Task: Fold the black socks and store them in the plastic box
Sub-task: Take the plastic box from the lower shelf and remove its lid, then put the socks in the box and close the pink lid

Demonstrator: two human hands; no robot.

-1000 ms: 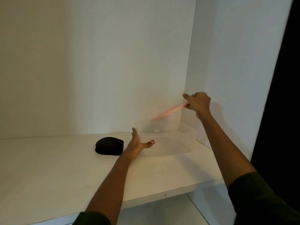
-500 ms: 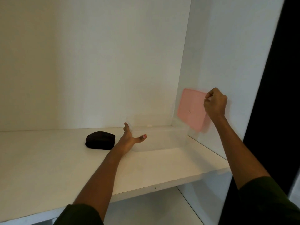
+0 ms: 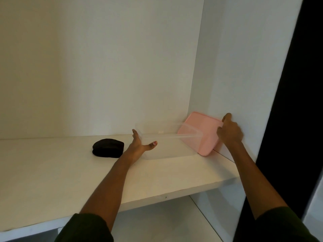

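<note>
1. Two dark green sleeves show at the bottom, one on each arm.
2. Both arms reach out over a white shelf.
3. The left grip is open. Its thumb and fingers are spread out and touch the left end of the plastic box.
4. The black socks lie in a folded bundle on the shelf, just left of that grip and outside the box.
5. The box is clear and open on top. It sits on the shelf near the right corner.
6. The right grip pinches the top edge of the pink lid. The lid stands tilted between the box and the side wall.
</note>
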